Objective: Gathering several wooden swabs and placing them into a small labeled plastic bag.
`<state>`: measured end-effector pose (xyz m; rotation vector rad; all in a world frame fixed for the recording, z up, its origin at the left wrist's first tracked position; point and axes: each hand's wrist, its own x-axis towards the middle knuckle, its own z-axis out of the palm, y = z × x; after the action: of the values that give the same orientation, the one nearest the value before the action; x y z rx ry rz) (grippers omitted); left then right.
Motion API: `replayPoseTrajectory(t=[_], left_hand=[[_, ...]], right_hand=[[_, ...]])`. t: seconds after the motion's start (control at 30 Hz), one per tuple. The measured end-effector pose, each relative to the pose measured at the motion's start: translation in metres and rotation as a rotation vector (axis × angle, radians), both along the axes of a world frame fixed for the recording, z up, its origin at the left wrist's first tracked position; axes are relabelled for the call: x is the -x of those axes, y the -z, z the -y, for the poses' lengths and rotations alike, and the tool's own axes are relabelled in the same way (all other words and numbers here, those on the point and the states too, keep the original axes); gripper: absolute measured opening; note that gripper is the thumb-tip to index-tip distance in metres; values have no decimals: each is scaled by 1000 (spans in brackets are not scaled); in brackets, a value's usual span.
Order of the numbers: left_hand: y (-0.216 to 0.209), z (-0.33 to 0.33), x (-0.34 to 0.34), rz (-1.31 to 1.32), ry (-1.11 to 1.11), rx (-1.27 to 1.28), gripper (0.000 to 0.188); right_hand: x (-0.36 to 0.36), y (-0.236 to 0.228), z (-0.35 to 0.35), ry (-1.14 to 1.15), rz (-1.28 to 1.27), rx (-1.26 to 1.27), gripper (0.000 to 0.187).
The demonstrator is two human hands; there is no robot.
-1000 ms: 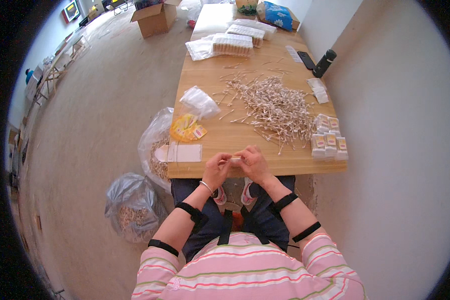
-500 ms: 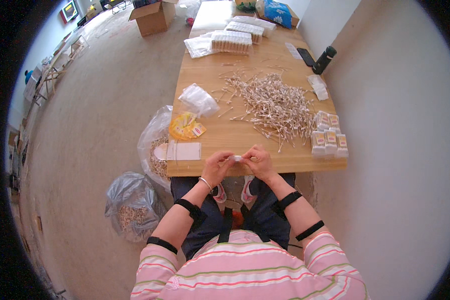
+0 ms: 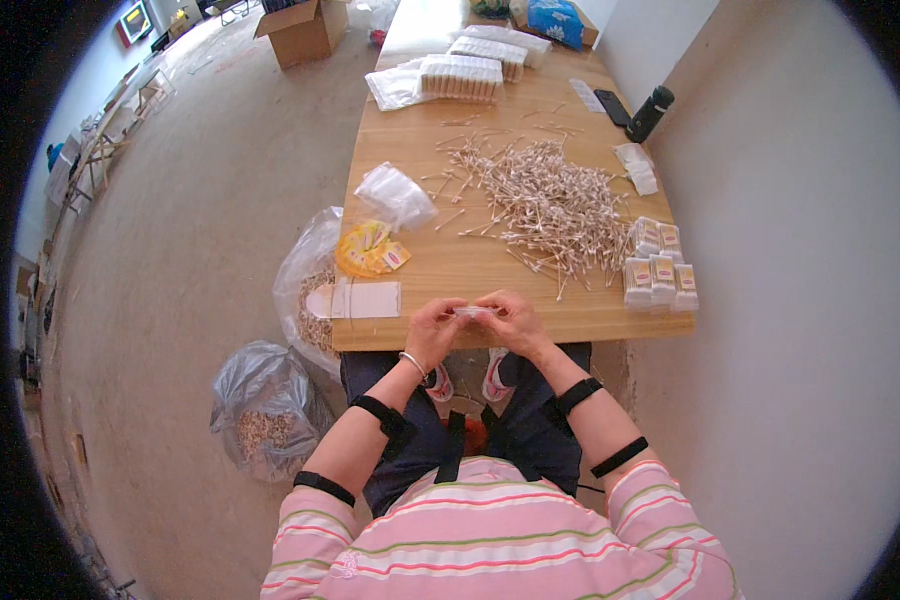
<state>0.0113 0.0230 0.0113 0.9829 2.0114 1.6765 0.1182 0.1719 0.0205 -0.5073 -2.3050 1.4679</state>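
Observation:
At the table's front edge, my left hand point(image 3: 436, 330) and my right hand point(image 3: 513, 322) are closed on a small clear plastic bag point(image 3: 473, 311), pinched between the fingertips of both. Whether anything lies inside the bag is too small to tell. Beyond my hands spreads a big loose heap of cotton swabs point(image 3: 560, 205). Filled packs of swabs point(image 3: 660, 280) with yellow labels stand in rows at the right edge. To the left lie flat clear bags point(image 3: 396, 196), a fan of yellow label cards point(image 3: 368, 250) and a white card point(image 3: 375, 300).
Larger bags of packed swabs point(image 3: 460, 80) lie at the far end of the wooden table point(image 3: 450, 270). A dark bottle point(image 3: 650, 114) and a phone point(image 3: 612, 107) are by the right wall. Plastic sacks of swabs point(image 3: 270, 410) stand on the floor at left, a cardboard box point(image 3: 302, 35) farther off.
My fingers have shifted slightly on the small bag, which now looks flatter and wider between them. The things on the table have stayed in place.

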Motion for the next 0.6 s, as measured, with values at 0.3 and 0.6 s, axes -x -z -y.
replayPoseTrajectory(t=[0.3, 0.6], left_hand=[[1, -9, 8, 336, 68, 153, 13], [7, -13, 14, 724, 98, 5, 7]], right_hand=[[7, 21, -3, -35, 106, 150, 10], [5, 9, 1, -16, 16, 464, 13]])
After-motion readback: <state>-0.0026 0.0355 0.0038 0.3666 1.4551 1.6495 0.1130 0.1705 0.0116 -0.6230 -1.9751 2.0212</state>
